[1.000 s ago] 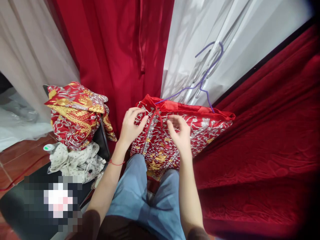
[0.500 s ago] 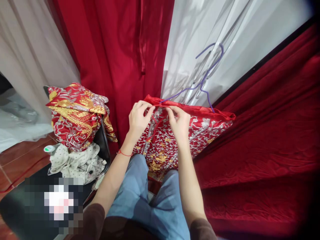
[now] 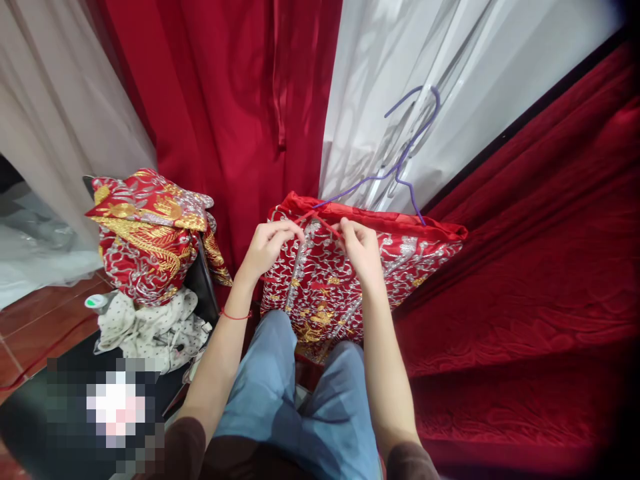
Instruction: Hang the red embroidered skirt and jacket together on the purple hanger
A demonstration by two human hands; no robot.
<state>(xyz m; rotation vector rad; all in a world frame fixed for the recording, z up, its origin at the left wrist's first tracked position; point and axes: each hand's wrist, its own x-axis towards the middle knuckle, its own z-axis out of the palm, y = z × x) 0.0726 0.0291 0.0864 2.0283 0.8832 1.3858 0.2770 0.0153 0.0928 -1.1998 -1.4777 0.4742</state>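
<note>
One red velvet covering [image 3: 525, 287] fills my right side; one red curtain [image 3: 225, 100] hangs ahead; two pale sheer drapes flank it, left drape [image 3: 60, 120] and right drape [image 3: 450, 67].

Two red garments, both with gold and silver embroidery. The hung garment [image 3: 390, 257] is right in front of my knees on one purple wire hanger [image 3: 400, 170], hook up against the right drape. The bundled garment [image 3: 145, 233] is heaped on a dark chair [image 3: 206, 277] to my left, well apart, with one white spotted cloth [image 3: 150, 327] under it.

My two hands are near each other at the hung garment's top edge, not touching; left hand [image 3: 265, 247] and right hand [image 3: 360, 250] are each pinched on one thin red tie cord [image 3: 323, 225], taut between them; one red string bracelet [image 3: 235, 315] on my left wrist.
</note>
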